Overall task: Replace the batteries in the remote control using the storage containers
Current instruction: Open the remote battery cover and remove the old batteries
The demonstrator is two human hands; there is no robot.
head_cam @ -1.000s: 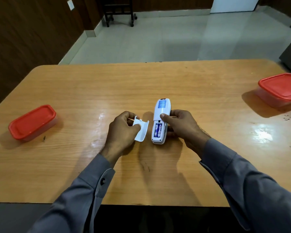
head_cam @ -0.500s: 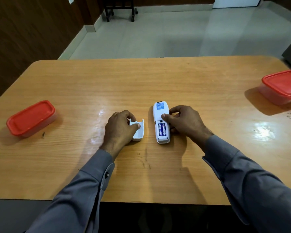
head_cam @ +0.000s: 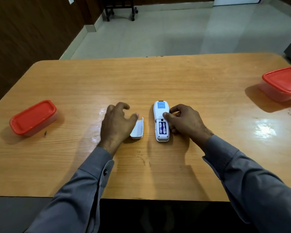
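- Your counter (head_cam: pixel 158 78) is a glossy orange-brown wood-grain top with rounded far corners; its near edge runs just under your sleeves, and beyond its far edge lies pale tiled floor (head_cam: pixel 166 31).
- The broad far half of the counter is bare, and so are the stretches between the middle and each container.
- The remote control (head_cam: pixel 161 121) lies face down near the middle, long axis pointing away from you: smooth white plastic, rounded ends, a blue label at the far end.
- Its compartment is uncovered, with two batteries (head_cam: pixel 162 128) seated side by side, blue and white.
- Your right hand (head_cam: pixel 185 121) grips the remote control from its right side, thumb on its back just above the compartment.
- The battery cover (head_cam: pixel 137 130), a curved white shell, lies on the counter just left of the remote control, apart from it.
- Your left hand (head_cam: pixel 118 125) hovers over the cover's left side, fingers spread wide, holding nothing.
- A red-lidded container (head_cam: pixel 33 117) sits near the left edge; another red-lidded container (head_cam: pixel 282 83) sits at the right edge, partly cut off. Both are rounded rectangles with clear bases.
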